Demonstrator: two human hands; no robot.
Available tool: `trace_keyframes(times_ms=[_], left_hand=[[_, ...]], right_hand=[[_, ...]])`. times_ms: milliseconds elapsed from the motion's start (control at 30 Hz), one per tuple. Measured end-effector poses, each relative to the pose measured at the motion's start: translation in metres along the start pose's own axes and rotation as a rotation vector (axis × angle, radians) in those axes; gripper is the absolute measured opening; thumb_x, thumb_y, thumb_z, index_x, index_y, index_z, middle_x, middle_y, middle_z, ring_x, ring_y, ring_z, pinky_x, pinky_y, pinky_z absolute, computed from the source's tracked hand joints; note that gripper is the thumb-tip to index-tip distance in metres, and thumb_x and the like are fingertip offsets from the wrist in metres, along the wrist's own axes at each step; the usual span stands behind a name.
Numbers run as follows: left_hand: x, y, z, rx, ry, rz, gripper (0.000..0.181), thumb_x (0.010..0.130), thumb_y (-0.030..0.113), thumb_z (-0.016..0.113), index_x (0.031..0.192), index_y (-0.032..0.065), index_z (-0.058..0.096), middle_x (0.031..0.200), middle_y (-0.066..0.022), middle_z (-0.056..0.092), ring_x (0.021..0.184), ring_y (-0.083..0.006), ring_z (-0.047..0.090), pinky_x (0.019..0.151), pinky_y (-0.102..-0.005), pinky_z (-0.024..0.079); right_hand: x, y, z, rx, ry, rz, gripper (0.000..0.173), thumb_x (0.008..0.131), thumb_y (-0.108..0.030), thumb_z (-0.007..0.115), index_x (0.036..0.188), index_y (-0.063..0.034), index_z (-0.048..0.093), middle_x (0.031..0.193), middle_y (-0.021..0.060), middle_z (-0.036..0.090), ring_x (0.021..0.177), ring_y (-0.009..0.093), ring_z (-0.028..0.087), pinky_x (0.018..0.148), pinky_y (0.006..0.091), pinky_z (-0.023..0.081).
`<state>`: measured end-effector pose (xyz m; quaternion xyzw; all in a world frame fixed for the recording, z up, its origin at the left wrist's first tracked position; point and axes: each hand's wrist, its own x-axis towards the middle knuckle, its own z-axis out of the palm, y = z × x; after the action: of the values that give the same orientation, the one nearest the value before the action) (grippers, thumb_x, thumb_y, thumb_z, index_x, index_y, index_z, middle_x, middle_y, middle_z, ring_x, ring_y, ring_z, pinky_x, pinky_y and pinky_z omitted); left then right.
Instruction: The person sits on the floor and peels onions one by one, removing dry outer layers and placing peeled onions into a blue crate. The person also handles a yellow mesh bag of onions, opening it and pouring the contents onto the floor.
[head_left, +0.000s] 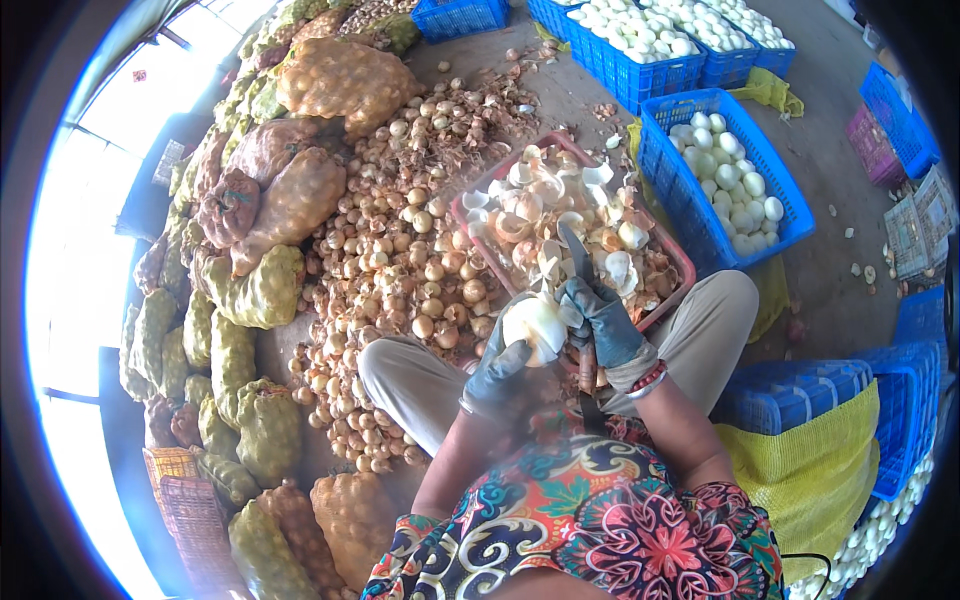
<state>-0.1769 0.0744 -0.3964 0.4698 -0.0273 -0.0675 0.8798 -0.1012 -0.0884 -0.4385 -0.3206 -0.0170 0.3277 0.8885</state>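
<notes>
My left hand (495, 371), in a dark rubber glove, grips a partly peeled white onion (534, 330) above my lap. Right beside it, my gloved right hand (606, 319) holds a knife (576, 251) with its blade pointing away from me and its wooden handle below the fist. The fingers of that hand touch the onion's right side, where a loose piece of skin hangs. Beyond both hands lies a red tray (480, 244) heaped with onion skins (536, 199).
Unpeeled onions (390, 277) are piled on the floor to the left, with full mesh sacks (292, 202) behind them. To the right stands a blue crate (795, 214) of peeled onions (727, 176). More blue crates (641, 79) stand at the back. A yellow mesh sack (806, 465) covers crates near my right side.
</notes>
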Motion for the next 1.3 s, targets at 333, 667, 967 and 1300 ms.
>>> trace_keyframes(times_ms=[333, 667, 967, 1300], left_hand=[[-0.014, -0.034, -0.051, -0.115, 0.172, 0.06, 0.077, 0.094, 0.048, 0.072, 0.15, 0.0036, 0.043, 0.137, -0.0116, 0.057, 0.119, -0.025, 0.061, 0.102, -0.0411, 0.051], [-0.015, -0.004, -0.028, 0.323, 0.397, 0.105, 0.094, 0.071, 0.039, 0.088, 0.146, 0.0052, 0.043, 0.135, -0.0101, 0.056, 0.126, -0.0242, 0.057, 0.109, -0.0407, 0.048], [-0.025, 0.004, -0.05, 0.378, 0.222, -0.047, 0.096, 0.067, 0.038, 0.09, 0.145, 0.0053, 0.045, 0.136, -0.0108, 0.056, 0.124, -0.0241, 0.059, 0.107, -0.0395, 0.049], [-0.023, -0.035, -0.018, -0.38, 0.283, -0.128, 0.085, 0.089, 0.052, 0.075, 0.152, 0.0045, 0.042, 0.139, -0.0137, 0.058, 0.124, -0.0272, 0.061, 0.106, -0.0447, 0.051]], right_hand=[[-0.024, -0.01, 0.003, -1.536, -0.096, -0.655, 0.012, 0.097, -0.016, 0.066, 0.106, -0.0083, 0.067, 0.098, 0.0151, 0.069, 0.084, 0.037, 0.069, 0.07, 0.0457, 0.055], [-0.042, -0.005, 0.011, -1.8, 0.082, -0.457, 0.01, 0.09, -0.015, 0.068, 0.098, -0.0116, 0.063, 0.089, 0.0125, 0.067, 0.079, 0.037, 0.07, 0.066, 0.0477, 0.055], [-0.027, -0.025, -0.01, -0.834, -0.057, 0.53, 0.022, 0.105, -0.03, 0.06, 0.105, -0.0085, 0.067, 0.078, 0.0023, 0.064, 0.06, 0.013, 0.061, 0.055, 0.0326, 0.052], [-0.021, -0.024, -0.029, -0.476, -0.187, 0.436, 0.023, 0.105, -0.026, 0.062, 0.116, -0.0067, 0.067, 0.096, 0.0021, 0.069, 0.067, 0.003, 0.054, 0.055, 0.0165, 0.044]])
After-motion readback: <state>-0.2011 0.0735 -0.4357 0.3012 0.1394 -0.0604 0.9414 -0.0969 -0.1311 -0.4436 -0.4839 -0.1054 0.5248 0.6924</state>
